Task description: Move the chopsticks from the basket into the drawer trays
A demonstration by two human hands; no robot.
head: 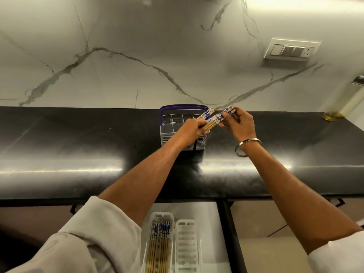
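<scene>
Blue-patterned chopsticks (211, 119) were gripped by both hands, left hand (192, 131) and right hand (241, 123), above the basket (167, 131). One tray (160, 243) at six o'clock already held several; its neighbour (186, 247) looked unfilled.

A glossy black countertop (78, 146) carries 1 grey cutlery basket (167, 133) near its far edge.

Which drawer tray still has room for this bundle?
The right tray beside the chopstick-filled left tray lies bare. The left one is crowded. Both hands, left and right, hold the bundle over the basket.
</scene>
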